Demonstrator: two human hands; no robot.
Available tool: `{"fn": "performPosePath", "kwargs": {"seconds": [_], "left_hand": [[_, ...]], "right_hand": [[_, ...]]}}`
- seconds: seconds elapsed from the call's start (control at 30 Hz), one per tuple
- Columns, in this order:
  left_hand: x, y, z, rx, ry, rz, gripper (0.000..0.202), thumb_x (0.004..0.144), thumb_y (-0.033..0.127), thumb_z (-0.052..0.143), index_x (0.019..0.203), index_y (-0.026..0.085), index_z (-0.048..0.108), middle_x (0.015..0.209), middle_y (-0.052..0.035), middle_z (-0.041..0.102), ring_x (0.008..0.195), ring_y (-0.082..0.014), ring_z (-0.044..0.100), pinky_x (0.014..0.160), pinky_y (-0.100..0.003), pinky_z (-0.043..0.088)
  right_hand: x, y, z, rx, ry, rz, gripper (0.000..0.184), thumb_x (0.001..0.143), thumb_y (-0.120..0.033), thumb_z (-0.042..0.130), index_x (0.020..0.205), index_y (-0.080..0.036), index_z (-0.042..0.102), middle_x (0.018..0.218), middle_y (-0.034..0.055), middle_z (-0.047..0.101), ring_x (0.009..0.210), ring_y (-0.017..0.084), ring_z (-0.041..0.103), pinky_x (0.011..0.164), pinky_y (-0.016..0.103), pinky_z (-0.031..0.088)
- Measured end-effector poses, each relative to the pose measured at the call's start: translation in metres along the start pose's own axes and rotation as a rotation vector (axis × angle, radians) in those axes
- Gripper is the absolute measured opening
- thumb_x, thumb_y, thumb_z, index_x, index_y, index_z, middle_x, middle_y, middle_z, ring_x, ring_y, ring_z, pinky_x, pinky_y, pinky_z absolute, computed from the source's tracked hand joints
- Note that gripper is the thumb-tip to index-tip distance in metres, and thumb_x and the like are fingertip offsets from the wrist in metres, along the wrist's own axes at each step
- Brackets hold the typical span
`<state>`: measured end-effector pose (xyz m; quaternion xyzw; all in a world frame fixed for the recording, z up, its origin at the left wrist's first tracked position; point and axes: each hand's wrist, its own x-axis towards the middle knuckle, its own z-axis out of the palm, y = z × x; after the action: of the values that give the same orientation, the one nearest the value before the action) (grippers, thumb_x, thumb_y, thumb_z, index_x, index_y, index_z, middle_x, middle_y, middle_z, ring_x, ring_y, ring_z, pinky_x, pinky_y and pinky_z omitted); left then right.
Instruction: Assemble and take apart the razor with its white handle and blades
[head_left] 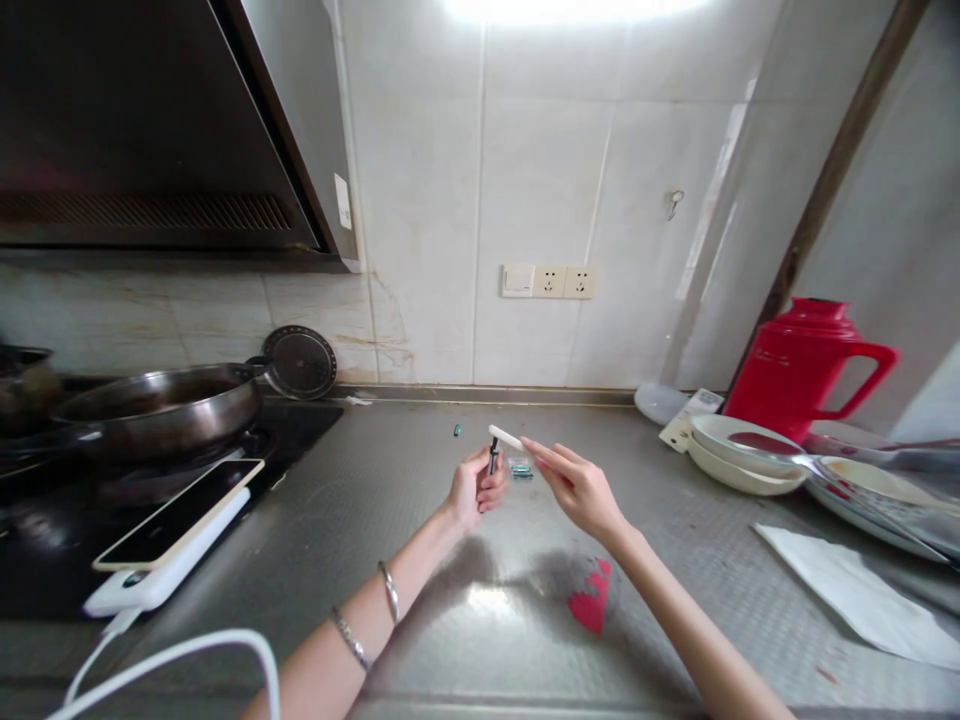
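My left hand [474, 490] is closed around a small dark stick-like object [493, 458] held upright above the steel counter [420, 520]. My right hand [576, 485] reaches in from the right, fingers stretched and pinching the end of a small white piece [505, 437] that meets the top of the dark object. A small clear packet with bluish contents [520, 467] lies on the counter just behind the hands. A tiny dark item [457, 430] lies farther back.
A phone on a white power bank [176, 530] with a white cable [180, 655] rests on the black stove at left, near a steel pan [161, 405]. A red jug [799, 365], stacked plates [742, 455], white paper [855, 595] sit right. A red scrap [592, 600] lies nearby.
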<state>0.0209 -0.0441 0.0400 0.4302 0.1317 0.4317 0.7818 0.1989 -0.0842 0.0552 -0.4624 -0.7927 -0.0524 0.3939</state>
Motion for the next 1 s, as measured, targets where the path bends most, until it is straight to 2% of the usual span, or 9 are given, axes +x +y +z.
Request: {"fn": "performPosePath", "kwargs": {"seconds": [0.2, 0.4, 0.57, 0.7, 0.87, 1.0], "left_hand": [[-0.001, -0.002, 0.000, 0.008, -0.024, -0.042, 0.024, 0.083, 0.037, 0.046, 0.070, 0.018, 0.045, 0.043, 0.0099, 0.020, 0.031, -0.0040, 0.008, 0.026, -0.013, 0.010], [-0.002, 0.007, 0.003, -0.057, 0.004, 0.036, 0.021, 0.084, 0.035, 0.046, 0.071, 0.018, 0.044, 0.044, 0.0098, 0.019, 0.032, -0.0042, 0.008, 0.027, -0.013, 0.011], [-0.001, 0.007, 0.002, -0.032, -0.002, 0.031, 0.021, 0.083, 0.036, 0.047, 0.072, 0.019, 0.044, 0.043, 0.0100, 0.020, 0.031, -0.0045, 0.008, 0.027, -0.013, 0.011], [-0.001, 0.003, 0.004, -0.004, 0.005, 0.016, 0.023, 0.083, 0.038, 0.047, 0.071, 0.018, 0.044, 0.043, 0.0101, 0.020, 0.031, -0.0040, 0.008, 0.027, -0.013, 0.011], [-0.001, 0.007, 0.004, -0.019, 0.041, 0.052, 0.025, 0.084, 0.039, 0.046, 0.071, 0.018, 0.044, 0.043, 0.0100, 0.020, 0.031, -0.0041, 0.008, 0.027, -0.013, 0.010], [-0.001, 0.006, 0.004, -0.003, 0.050, 0.043, 0.026, 0.084, 0.040, 0.045, 0.071, 0.018, 0.044, 0.043, 0.0102, 0.020, 0.031, -0.0042, 0.009, 0.027, -0.014, 0.010]], "right_hand": [[-0.006, 0.010, -0.004, 0.011, -0.017, -0.011, 0.039, 0.092, -0.033, 0.035, 0.126, -0.025, 0.052, 0.067, -0.0004, 0.050, 0.052, 0.008, 0.046, 0.054, 0.018, 0.038], [-0.010, 0.019, -0.009, 0.014, -0.033, -0.018, 0.039, 0.092, -0.034, 0.035, 0.124, -0.023, 0.054, 0.064, -0.0007, 0.047, 0.052, 0.008, 0.045, 0.052, 0.018, 0.037], [-0.004, 0.012, -0.006, 0.090, 0.021, -0.004, 0.040, 0.092, -0.033, 0.035, 0.126, -0.021, 0.052, 0.064, -0.0008, 0.045, 0.053, 0.009, 0.043, 0.052, 0.019, 0.036], [0.004, 0.004, -0.001, 0.123, 0.006, -0.010, 0.040, 0.092, -0.032, 0.034, 0.126, -0.022, 0.051, 0.068, 0.0001, 0.048, 0.055, 0.009, 0.045, 0.054, 0.019, 0.038], [0.000, 0.014, -0.001, 0.111, -0.039, -0.001, 0.039, 0.092, -0.033, 0.035, 0.125, -0.023, 0.053, 0.066, -0.0004, 0.048, 0.054, 0.009, 0.045, 0.053, 0.019, 0.038], [0.002, 0.015, -0.001, 0.125, -0.001, 0.006, 0.040, 0.092, -0.034, 0.035, 0.125, -0.022, 0.053, 0.065, -0.0009, 0.045, 0.054, 0.010, 0.044, 0.052, 0.019, 0.037]]}}
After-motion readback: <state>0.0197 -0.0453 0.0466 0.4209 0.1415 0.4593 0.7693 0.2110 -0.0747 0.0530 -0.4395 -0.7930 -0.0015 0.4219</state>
